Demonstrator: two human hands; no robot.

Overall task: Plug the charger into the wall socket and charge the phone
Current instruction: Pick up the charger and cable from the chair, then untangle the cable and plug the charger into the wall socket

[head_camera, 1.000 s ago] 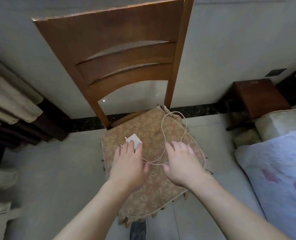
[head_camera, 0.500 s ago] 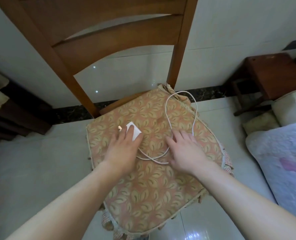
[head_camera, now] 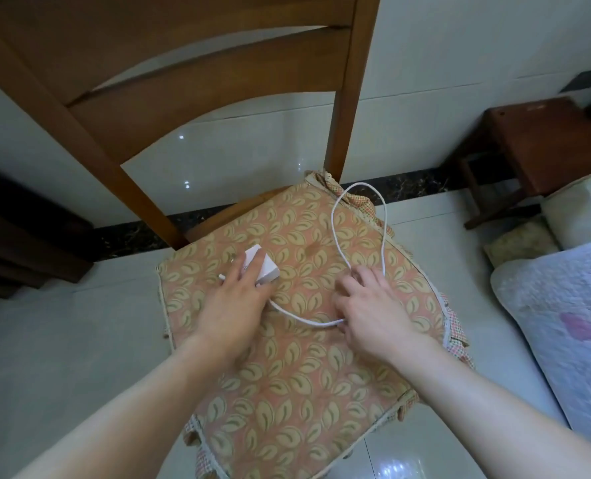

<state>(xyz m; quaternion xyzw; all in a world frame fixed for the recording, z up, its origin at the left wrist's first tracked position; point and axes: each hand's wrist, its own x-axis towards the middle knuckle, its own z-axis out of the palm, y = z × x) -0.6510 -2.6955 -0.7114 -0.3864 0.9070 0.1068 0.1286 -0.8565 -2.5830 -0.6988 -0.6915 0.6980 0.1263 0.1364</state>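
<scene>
Both hands were down on the chair cushion, at the charger and its cable.

The white charger (head_camera: 262, 267) lay on the leaf-patterned cushion (head_camera: 297, 392) of the wooden chair (head_camera: 346, 108), toward its back left. The left hand (head_camera: 233, 302) lay palm-down over it, fingers (head_camera: 249, 267) draped across the block; whether they gripped it I could not tell. The white cable (head_camera: 384, 216) looped toward the cushion's far right corner and back. The right hand (head_camera: 373, 312) rested on the cable with fingers curled, thumb beside the strand; a firm hold I could not make out.
</scene>
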